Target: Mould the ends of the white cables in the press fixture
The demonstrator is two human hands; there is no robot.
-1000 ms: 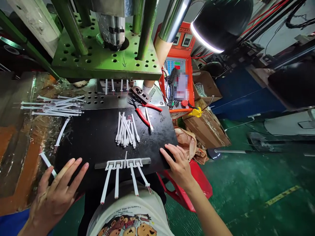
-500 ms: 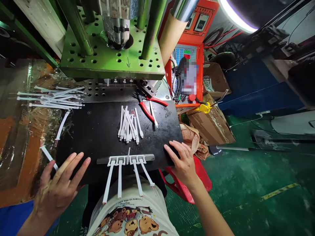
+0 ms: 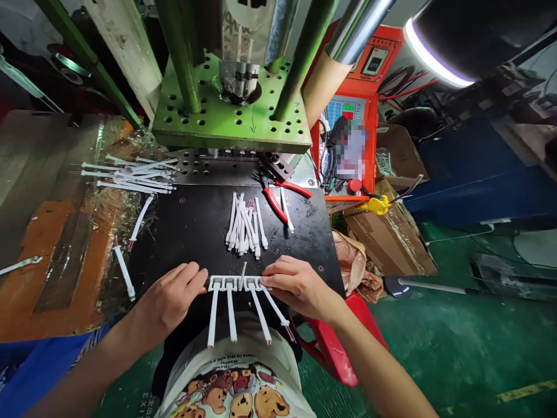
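Observation:
At the front edge of the black table, a white moulded strip (image 3: 223,279) sits on a metal bar whose ends my hands cover. Several flat white cables (image 3: 232,316) hang from the strip toward my lap, and a short thin stub stands up at its middle. My left hand (image 3: 174,295) is closed around the bar's left end. On the right end my right hand (image 3: 300,285) is closed too, thumb and fingers pinching beside the strip. Beyond the strip lies a pile of short white cables (image 3: 246,226) with connector ends.
A green press (image 3: 235,136) stands at the back over a perforated metal plate. Red-handled cutters (image 3: 275,203) lie beside a single white cable. More white cables (image 3: 134,174) are heaped at left. An orange control box (image 3: 369,110) and cardboard boxes stand at right; a red stool (image 3: 348,342) is below.
Both hands have come inward from the sides and closed on the bar's ends. My left hand has left the loose cable at the left. The view has shifted left.

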